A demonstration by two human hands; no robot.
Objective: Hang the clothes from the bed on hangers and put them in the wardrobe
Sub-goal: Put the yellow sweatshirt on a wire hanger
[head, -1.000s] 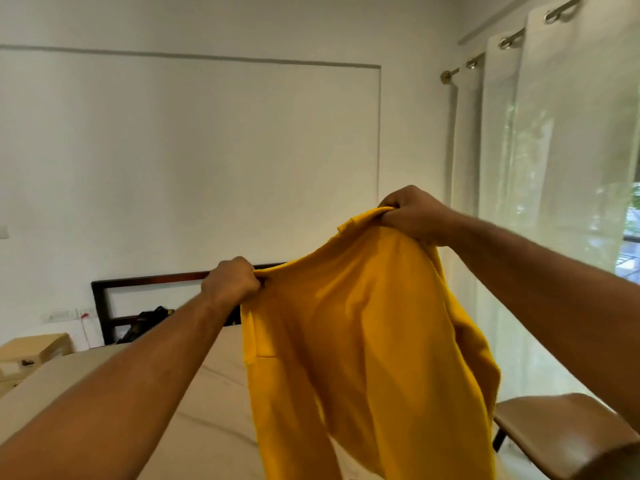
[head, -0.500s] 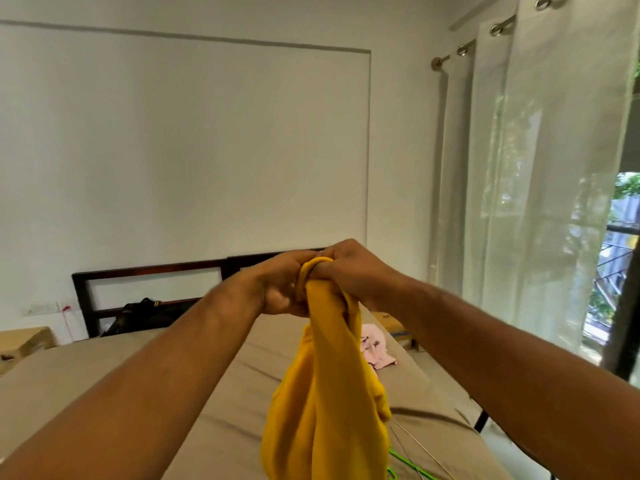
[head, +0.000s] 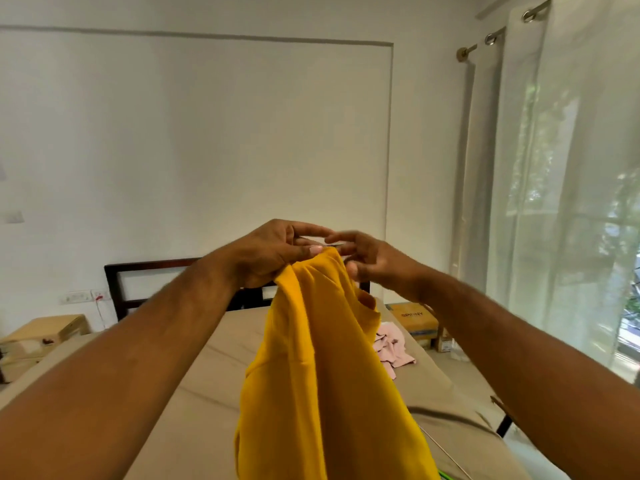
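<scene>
Both arms outstretched, left hand (head: 273, 254) pinching yellow garment (head: 329, 358), right hand (head: 375, 263) loosely spread, seemingly holding nothing

1 legible mark only: dark print on the top face of a brown cardboard box (head: 412, 317), just beside the far right edge of the bed (head: 207, 393). Reads approx. "SPINNY"; letters small and slightly soft. Smaller boxes (head: 441, 342) next to it carry labels, too small to read. No other text, number or sign legible.
</scene>
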